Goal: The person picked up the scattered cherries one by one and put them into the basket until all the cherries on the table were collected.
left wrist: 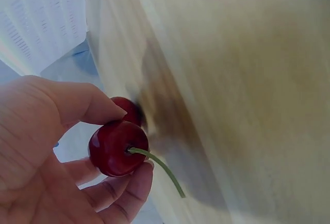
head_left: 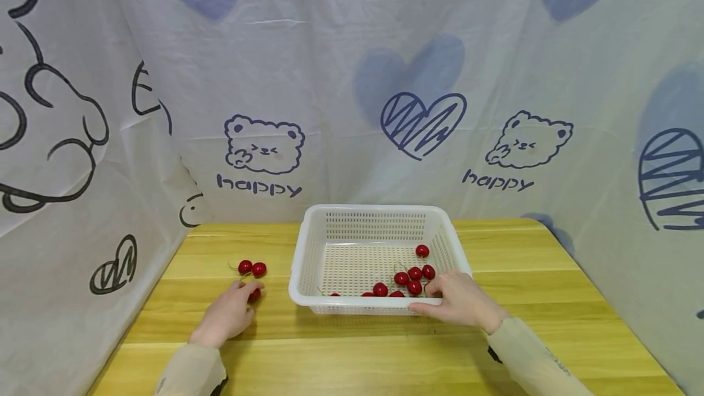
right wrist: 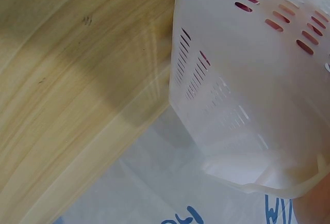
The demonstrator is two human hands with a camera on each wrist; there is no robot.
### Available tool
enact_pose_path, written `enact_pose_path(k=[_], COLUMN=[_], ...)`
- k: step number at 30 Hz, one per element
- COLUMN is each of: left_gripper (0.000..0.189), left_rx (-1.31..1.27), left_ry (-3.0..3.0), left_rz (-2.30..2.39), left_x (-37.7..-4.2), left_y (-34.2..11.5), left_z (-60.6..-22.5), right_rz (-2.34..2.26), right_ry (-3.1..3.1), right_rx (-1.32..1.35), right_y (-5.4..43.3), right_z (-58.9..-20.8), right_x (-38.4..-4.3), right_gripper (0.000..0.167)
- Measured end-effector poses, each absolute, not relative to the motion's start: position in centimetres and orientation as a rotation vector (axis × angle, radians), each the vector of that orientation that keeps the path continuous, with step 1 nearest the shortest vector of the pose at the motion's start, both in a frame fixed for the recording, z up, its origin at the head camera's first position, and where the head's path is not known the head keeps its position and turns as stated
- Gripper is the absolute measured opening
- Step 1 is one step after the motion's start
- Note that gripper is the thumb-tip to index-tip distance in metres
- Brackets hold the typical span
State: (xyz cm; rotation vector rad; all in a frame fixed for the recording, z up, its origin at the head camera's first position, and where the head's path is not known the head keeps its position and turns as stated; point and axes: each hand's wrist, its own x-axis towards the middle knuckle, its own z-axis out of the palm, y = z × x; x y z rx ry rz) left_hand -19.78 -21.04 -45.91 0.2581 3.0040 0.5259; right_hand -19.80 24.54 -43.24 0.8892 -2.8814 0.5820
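My left hand point(head_left: 227, 313) pinches a dark red cherry point(left wrist: 111, 152) between thumb and fingers, its green stem sticking out past the fingertips. Just beyond that hand, two more cherries point(head_left: 259, 269) with stems lie on the table. A white plastic basket point(head_left: 374, 301) with slotted walls stands in the middle. At its near right corner my right hand point(head_left: 462, 299) grips the rim, thumb outside the wall and fingers curled inside. Several cherries point(head_left: 401, 278) lie in the basket, mostly in its right half. The near wall partly hides some of them.
The wooden table point(head_left: 352, 353) carries the basket and the loose cherries. A white cloth point(head_left: 341, 109) printed with hearts and bears hangs behind it and along both sides, close to the table's edges.
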Motion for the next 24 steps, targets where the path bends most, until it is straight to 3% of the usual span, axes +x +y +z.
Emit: enact_pose_path(k=[8, 24], left_gripper=[0.054, 0.023], left_rx=[0.308, 0.41], left_ry=[3.06, 3.256], left_rz=[0.549, 0.686], left_x=[-19.9, -20.2], left_y=[-21.1, -19.3], left_z=[-45.2, -42.6], right_rz=[0.583, 0.583], right_ry=[-2.887, -2.883], right_rx=[0.893, 0.887], right_y=[24.5, 24.5], right_z=[-43.2, -43.2], right_x=[-19.8, -19.8], right_gripper=[0.061, 0.06])
